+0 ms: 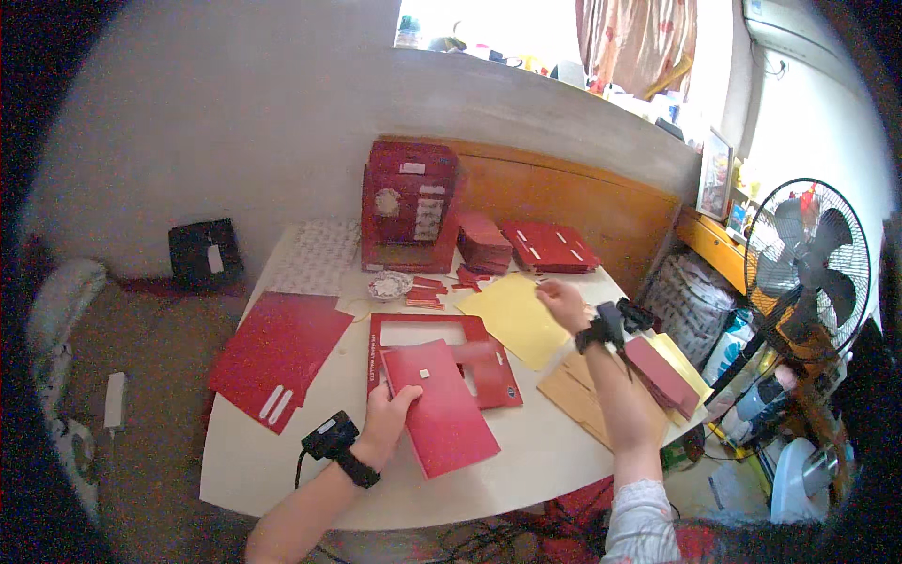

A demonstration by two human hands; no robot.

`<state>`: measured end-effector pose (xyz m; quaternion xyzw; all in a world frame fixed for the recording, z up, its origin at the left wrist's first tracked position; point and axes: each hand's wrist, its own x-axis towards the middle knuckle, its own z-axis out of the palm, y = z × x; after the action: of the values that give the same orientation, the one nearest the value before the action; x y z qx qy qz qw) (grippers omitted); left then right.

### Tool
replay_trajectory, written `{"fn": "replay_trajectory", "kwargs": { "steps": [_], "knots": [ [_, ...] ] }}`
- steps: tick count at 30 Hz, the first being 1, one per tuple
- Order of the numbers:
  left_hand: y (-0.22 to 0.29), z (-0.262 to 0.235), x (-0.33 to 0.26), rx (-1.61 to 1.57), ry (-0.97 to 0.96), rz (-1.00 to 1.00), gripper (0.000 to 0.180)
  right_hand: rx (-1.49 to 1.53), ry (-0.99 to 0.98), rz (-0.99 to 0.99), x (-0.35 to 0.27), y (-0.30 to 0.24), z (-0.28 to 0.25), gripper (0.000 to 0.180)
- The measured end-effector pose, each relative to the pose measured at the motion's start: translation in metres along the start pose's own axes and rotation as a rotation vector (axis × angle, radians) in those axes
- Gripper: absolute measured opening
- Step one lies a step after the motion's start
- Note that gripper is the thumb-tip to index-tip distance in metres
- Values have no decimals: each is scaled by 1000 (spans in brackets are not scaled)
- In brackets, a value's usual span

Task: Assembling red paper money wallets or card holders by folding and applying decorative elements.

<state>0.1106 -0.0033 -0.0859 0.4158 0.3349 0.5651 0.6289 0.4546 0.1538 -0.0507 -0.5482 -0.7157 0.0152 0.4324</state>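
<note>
White table (550, 446): left fingers (408, 395) grip red card (456, 418).

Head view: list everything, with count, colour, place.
Table: one, white, centre
Card: one, red, in left hand
Folder: one, red, under card
Large sheets: uncounted, red, table left
Yellow sheet: one, yellow, table middle
Pile: one, red and yellow, right
Brown sheets: uncounted, brown, beside pile
Stacks: two, red, table back
Box: one, red, table back
Round item: one, white, before box
Strips: several, red, table back
Fan: one, black, far right
Curtain: one, patterned, top
Sill items: several, mixed, top
Wrist devices: two, black, worn
Left hand: one, bare, gripping card
Right hand: one, bare, near yellow sheet
</note>
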Motion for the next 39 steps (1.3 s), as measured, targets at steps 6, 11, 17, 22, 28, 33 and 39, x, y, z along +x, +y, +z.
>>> {"fn": "replay_trajectory", "kwargs": {
  "steps": [6, 11, 17, 22, 28, 33, 39],
  "knots": [
    [14, -10, 3, -128, 96, -76, 19, 79, -102, -525, 21, -123, 94, 18],
    [21, -15, 6, -58, 179, -39, 19, -141, -194, -673, 32, -159, 147, 31],
    [24, -13, 12, -85, 201, 42, 19, -505, -87, -764, 44, -124, 205, 27],
    [28, -18, 8, -65, 227, 36, 18, -488, -108, -898, 42, -155, 196, 12],
    [24, -23, 11, -110, 221, 51, 17, -523, -11, -976, 43, -162, 203, 9],
    [16, -21, 17, -171, 169, 49, 18, -248, 32, -623, 54, -129, 213, 13],
    [18, -22, 15, -172, 186, 72, 20, -125, 103, -575, 42, -157, 141, 11]
  ]
}}
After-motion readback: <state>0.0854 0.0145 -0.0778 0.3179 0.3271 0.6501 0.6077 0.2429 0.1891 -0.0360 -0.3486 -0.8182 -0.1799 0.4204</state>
